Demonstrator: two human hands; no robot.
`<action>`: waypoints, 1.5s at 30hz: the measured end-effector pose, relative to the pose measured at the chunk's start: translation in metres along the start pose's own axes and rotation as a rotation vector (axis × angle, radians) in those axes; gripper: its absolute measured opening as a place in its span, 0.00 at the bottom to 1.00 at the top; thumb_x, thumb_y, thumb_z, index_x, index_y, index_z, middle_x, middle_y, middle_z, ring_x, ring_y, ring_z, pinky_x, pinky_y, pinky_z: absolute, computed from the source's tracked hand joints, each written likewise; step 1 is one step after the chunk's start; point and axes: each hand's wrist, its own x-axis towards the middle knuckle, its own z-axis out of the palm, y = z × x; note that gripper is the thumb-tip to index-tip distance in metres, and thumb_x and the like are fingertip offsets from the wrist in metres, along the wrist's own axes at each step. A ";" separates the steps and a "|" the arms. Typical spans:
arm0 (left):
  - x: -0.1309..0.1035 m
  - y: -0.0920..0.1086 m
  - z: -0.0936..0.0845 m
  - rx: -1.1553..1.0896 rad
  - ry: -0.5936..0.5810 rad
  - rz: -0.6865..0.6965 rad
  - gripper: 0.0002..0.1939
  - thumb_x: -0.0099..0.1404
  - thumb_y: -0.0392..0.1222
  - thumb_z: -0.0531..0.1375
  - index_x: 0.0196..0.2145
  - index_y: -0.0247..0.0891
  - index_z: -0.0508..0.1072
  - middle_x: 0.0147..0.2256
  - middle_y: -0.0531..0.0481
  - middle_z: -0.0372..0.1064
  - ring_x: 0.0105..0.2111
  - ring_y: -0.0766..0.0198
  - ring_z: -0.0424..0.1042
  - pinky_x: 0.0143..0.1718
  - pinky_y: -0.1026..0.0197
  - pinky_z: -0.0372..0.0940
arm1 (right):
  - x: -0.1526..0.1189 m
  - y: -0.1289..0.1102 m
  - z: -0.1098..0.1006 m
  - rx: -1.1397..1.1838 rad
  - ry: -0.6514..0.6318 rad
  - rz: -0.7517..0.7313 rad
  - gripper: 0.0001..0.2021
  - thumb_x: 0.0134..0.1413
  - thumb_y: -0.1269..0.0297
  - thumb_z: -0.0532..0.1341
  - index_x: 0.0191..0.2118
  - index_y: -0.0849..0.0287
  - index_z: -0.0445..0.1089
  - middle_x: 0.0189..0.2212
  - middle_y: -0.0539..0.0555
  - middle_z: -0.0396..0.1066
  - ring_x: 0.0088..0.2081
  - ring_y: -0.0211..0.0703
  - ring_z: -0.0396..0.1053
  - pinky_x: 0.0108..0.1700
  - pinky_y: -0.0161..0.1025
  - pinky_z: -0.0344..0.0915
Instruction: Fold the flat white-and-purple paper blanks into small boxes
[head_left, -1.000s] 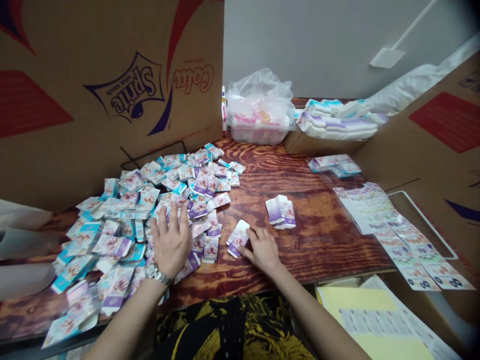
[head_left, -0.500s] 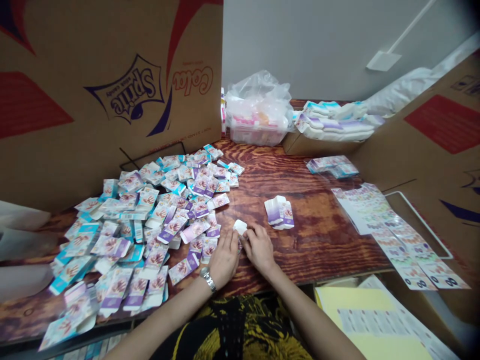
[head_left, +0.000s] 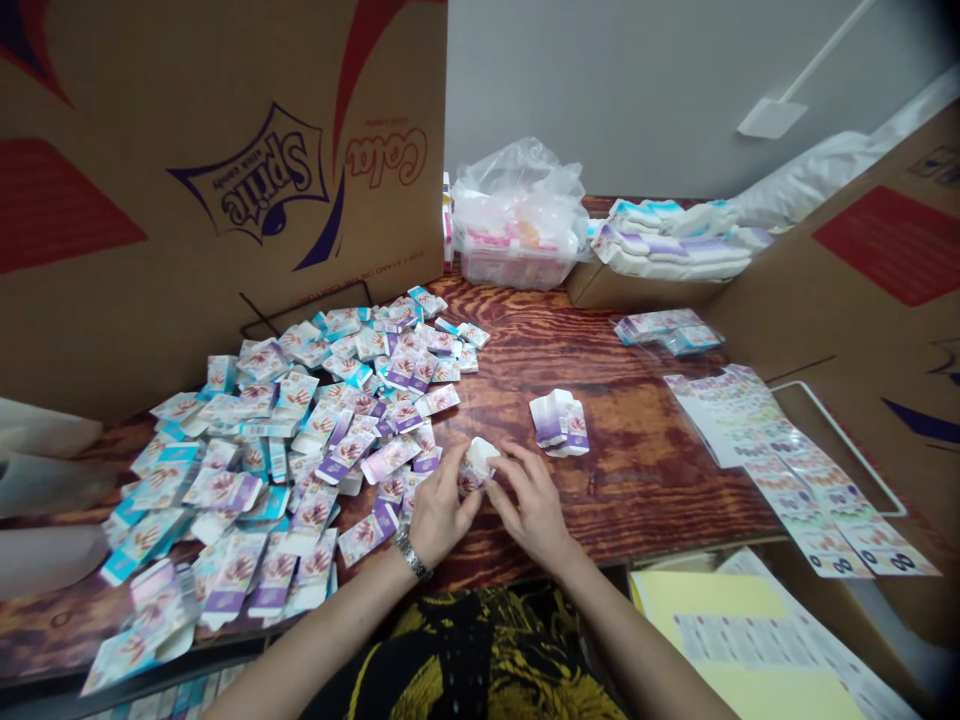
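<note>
Between my two hands, over the front of the table, is a small printed carton [head_left: 478, 455] with a white flap standing up at its far end. My left hand [head_left: 441, 505] closes round its left side, thumb toward me. The fingers of my right hand [head_left: 529, 500] pinch at its right edge near the flap. Just beyond my right hand lies a short fanned stack of flat purple and white cartons [head_left: 559, 422]. A large heap of similar cartons [head_left: 300, 430], purple or blue with a hand picture, spreads to the left of my left hand.
Tall brown cardboard boxes stand at left [head_left: 225, 200] and right [head_left: 847, 300]. At the back are a clear plastic bag [head_left: 517, 220] and a low box of flat cartons [head_left: 645, 287]. Printed sheets [head_left: 787, 480] lie at right, yellow paper [head_left: 742, 640] at the front right.
My hands have turned the carton, so more of its printed side and open flap show. My left thumb has come away from the fingers, and my right fingers have lifted and spread slightly.
</note>
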 end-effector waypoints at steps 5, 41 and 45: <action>0.002 0.007 -0.007 -0.044 -0.034 0.062 0.23 0.58 0.32 0.54 0.51 0.38 0.58 0.46 0.43 0.66 0.46 0.58 0.69 0.44 0.56 0.67 | 0.000 -0.007 -0.003 0.187 -0.122 0.074 0.10 0.59 0.65 0.54 0.43 0.55 0.69 0.47 0.58 0.65 0.49 0.47 0.64 0.51 0.44 0.63; -0.003 0.005 -0.009 0.118 0.028 0.167 0.30 0.62 0.33 0.51 0.61 0.32 0.45 0.53 0.36 0.62 0.52 0.56 0.65 0.50 0.55 0.65 | 0.020 -0.032 -0.017 0.164 -0.093 0.188 0.13 0.53 0.73 0.56 0.42 0.55 0.72 0.35 0.53 0.70 0.38 0.43 0.69 0.43 0.38 0.66; -0.002 0.007 -0.009 0.178 0.037 0.194 0.32 0.63 0.33 0.50 0.62 0.33 0.42 0.52 0.35 0.62 0.50 0.54 0.66 0.48 0.53 0.66 | 0.014 -0.033 -0.011 0.131 -0.062 0.122 0.15 0.54 0.73 0.54 0.45 0.55 0.71 0.36 0.54 0.68 0.39 0.43 0.68 0.43 0.39 0.66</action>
